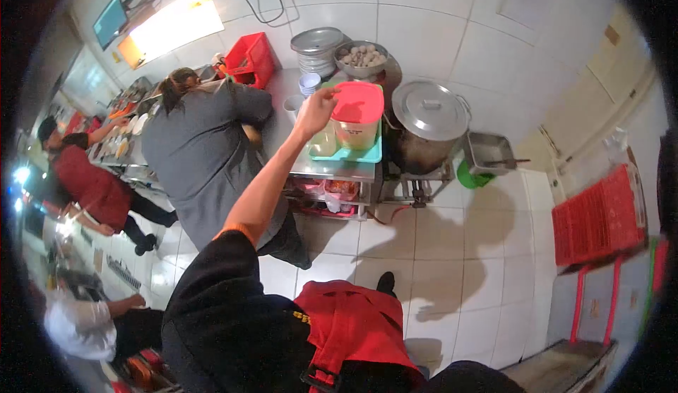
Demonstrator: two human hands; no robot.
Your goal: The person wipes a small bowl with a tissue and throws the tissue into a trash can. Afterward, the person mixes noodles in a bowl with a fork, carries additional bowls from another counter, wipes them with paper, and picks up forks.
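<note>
My left hand [316, 112] reaches forward over the steel counter, fingers curled closed at the left edge of a red lid [359, 102]. That lid sits on a pale, squarish plastic container [355, 136] with dark writing on its front. A turquoise tray [346, 156] lies under the container. Beside it on the tray is a smaller translucent container [324, 142], partly behind my wrist. A white cup [292, 105] and stacked small bowls [309, 83] stand just left of my hand. My right hand is out of view.
A large lidded pot [429, 114] stands on a burner to the right, near a steel pan [490, 154]. Behind are a bowl of round balls [361, 58] and stacked plates [317, 43]. A co-worker in grey [205, 146] leans over the counter close on my left.
</note>
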